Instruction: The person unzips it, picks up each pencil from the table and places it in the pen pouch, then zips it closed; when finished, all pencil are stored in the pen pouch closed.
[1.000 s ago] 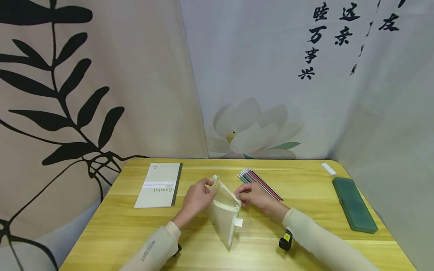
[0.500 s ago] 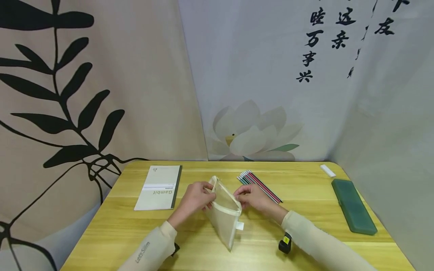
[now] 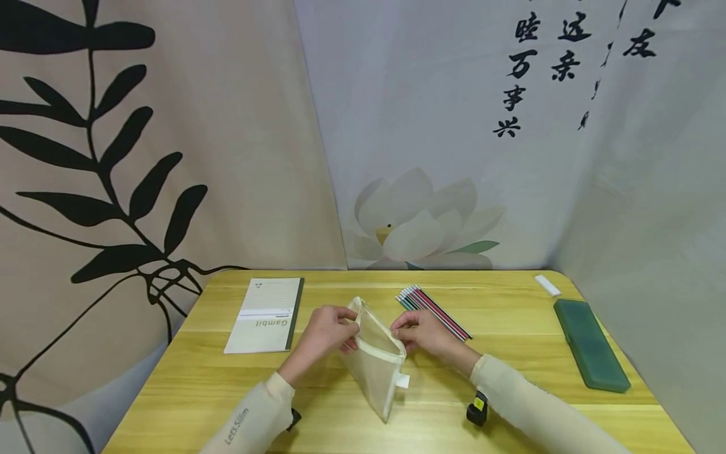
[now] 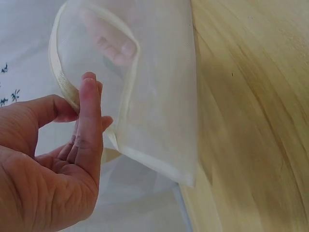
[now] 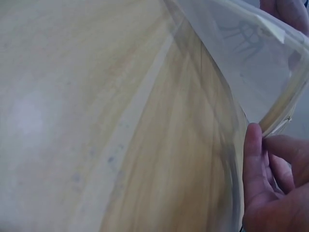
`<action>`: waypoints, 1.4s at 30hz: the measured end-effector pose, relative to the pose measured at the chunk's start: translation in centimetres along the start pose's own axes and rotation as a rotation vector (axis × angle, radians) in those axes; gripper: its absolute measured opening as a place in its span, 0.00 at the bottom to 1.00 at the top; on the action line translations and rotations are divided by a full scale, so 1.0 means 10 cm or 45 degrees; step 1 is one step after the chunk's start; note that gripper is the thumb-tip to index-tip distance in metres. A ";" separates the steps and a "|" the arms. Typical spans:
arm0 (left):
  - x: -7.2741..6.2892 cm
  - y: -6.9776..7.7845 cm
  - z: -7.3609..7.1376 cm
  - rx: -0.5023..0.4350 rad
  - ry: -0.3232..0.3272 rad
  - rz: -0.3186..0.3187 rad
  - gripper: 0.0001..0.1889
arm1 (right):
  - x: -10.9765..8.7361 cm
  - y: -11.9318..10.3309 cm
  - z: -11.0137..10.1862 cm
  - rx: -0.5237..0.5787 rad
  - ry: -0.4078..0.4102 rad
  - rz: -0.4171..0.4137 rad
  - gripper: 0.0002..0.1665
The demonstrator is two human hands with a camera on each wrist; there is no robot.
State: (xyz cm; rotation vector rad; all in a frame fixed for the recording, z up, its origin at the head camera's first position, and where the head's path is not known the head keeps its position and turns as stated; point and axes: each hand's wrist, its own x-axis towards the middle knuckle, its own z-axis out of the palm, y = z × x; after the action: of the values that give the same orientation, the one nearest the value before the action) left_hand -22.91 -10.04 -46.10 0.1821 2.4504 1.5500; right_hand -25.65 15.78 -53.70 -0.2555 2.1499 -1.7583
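A cream, see-through mesh zip pouch [image 3: 371,372] is held up over the table with its mouth spread. My left hand [image 3: 329,334] pinches the left side of its rim between thumb and fingers; in the left wrist view the left hand [image 4: 63,150] shows the thumb against the trimmed edge [image 4: 62,82]. On the other side my right hand [image 3: 425,334] pinches the rim near the zip's end, as the right wrist view of the right hand [image 5: 275,174] confirms. A small white tag [image 3: 402,381] sticks out from the pouch's side seam. Nothing shows inside the mesh.
Several pencils [image 3: 433,310] lie together just behind my right hand. A Gambit notebook [image 3: 263,315] is at the back left of the wooden table [image 3: 187,403]. Toward the right edge lie a green case [image 3: 592,345] and a white eraser [image 3: 547,285].
Both hands keep their hold on the pouch. Its mouth spreads slightly wider and its lower corner shifts a little to the right. The head view has tilted slightly.
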 end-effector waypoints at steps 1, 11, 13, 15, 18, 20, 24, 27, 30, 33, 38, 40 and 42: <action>0.00 0.00 0.00 -0.008 0.001 0.000 0.19 | 0.00 0.00 0.00 -0.001 -0.003 -0.003 0.08; 0.02 -0.02 0.04 -0.044 0.012 0.001 0.18 | -0.09 -0.09 -0.10 0.018 -0.059 -0.010 0.12; 0.02 -0.04 0.05 -0.041 0.017 0.002 0.18 | -0.10 -0.12 -0.14 0.021 -0.056 0.000 0.14; 0.02 -0.05 0.05 -0.041 0.019 0.004 0.19 | -0.11 -0.15 -0.21 0.018 -0.047 0.010 0.17; 0.03 -0.05 0.06 -0.045 0.023 0.004 0.19 | -0.10 -0.19 -0.36 -0.015 -0.002 0.013 0.21; 0.03 -0.05 0.06 -0.045 0.025 0.002 0.19 | -0.09 -0.22 -0.48 -0.058 0.039 0.007 0.22; 0.04 -0.05 0.07 -0.032 0.024 0.000 0.19 | -0.07 -0.21 -0.74 -0.198 0.127 0.002 0.22; 0.05 -0.05 0.08 -0.022 0.024 0.005 0.19 | -0.05 -0.21 -0.93 -0.309 0.164 0.004 0.22; 0.05 -0.05 0.09 -0.023 0.025 0.007 0.19 | -0.02 -0.19 -1.10 -0.378 0.181 0.005 0.21; 0.06 -0.06 0.09 -0.031 0.025 0.009 0.19 | 0.02 -0.16 -1.24 -0.411 0.168 0.020 0.21; 0.07 -0.07 0.10 -0.034 0.017 0.007 0.19 | 0.07 -0.06 -1.44 -0.334 0.049 0.069 0.23; 0.06 -0.07 0.10 -0.028 0.019 0.009 0.19 | 0.10 -0.01 -1.50 -0.271 0.010 0.094 0.24; 0.06 -0.07 0.09 -0.023 0.024 0.007 0.18 | 0.11 0.04 -1.55 -0.226 -0.010 0.115 0.26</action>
State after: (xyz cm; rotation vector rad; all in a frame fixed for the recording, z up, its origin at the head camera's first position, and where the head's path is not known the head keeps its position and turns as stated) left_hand -23.21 -9.38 -47.19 0.1715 2.4512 1.5832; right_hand -32.49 29.56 -51.62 -0.2063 2.2773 -1.5172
